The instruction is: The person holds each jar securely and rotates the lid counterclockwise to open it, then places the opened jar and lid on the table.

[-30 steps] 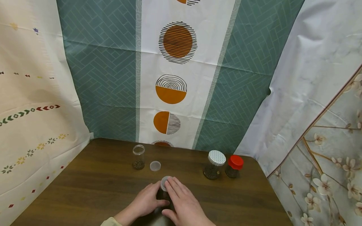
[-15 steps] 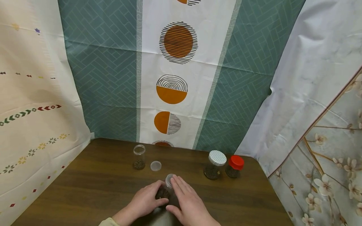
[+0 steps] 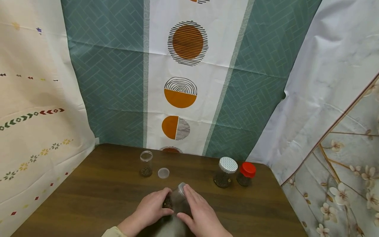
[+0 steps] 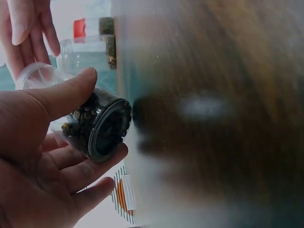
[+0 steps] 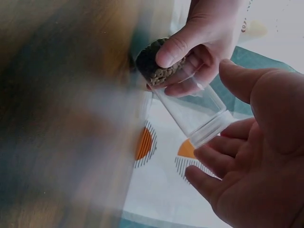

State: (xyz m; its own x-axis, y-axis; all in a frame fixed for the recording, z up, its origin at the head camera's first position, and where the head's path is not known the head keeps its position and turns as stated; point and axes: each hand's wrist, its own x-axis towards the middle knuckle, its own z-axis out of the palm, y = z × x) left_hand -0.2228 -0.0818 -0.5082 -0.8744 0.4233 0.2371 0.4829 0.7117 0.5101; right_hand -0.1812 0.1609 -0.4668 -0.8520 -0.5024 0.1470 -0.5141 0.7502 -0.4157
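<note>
My left hand (image 3: 152, 205) grips a clear jar (image 3: 179, 201) around its lower part, thumb on one side and fingers on the other. Dark pellet-like pieces (image 5: 164, 75) have gathered at the bottom of it. The jar leans to the right, its base close over the table in the left wrist view. A translucent lid (image 5: 212, 129) caps its mouth. My right hand (image 3: 204, 214) is at that lid, fingers fairly straight and touching its side, thumb held apart from the jar.
Farther back on the wooden table (image 3: 97, 191) stand an uncapped jar (image 3: 146, 166) with some pellets and a loose clear lid (image 3: 163, 173). At the back right are a white-lidded jar (image 3: 222, 178) and a smaller red-lidded jar (image 3: 244, 180). Hanging cloths (image 3: 115, 82) surround the table.
The jar has tipped from nearly upright toward the right, its lidded top moving right. My right hand has shifted slightly right with the lid, while my left hand keeps its grip.
</note>
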